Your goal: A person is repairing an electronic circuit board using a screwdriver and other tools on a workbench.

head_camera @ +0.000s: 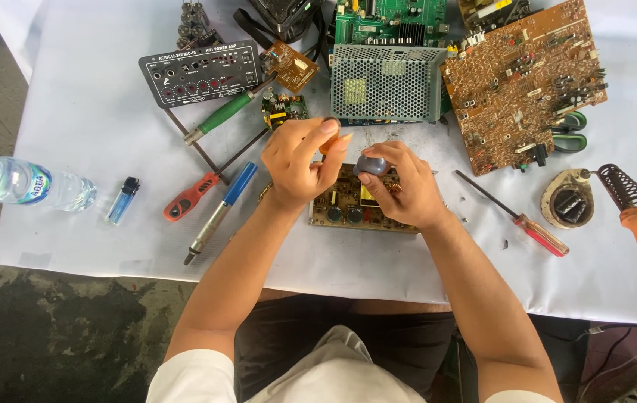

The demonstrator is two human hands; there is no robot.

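Grey, rounded cap (371, 164) is pinched by the right hand (401, 186); a small orange piece (326, 143) (partly hidden) is gripped by the left hand (300, 160), near a brown circuit board (356, 205).

Even, bright daylight fills the frame, soft and without a clear single source. The white cloth-covered table (94, 224) is the brightest area and comes close to washing out in the upper left and upper right of the frame. Shadows are faint and short: thin dark edges under the tools at centre left and a soft patch beneath the left hand (300, 160) and right hand (397, 186) at centre. The clear plastic water bottle with a blue cap (27, 183) at the left edge carries small glints. Focus is sharp across the centre; the corners soften slightly, and the table's edges bow with wide-angle distortion.
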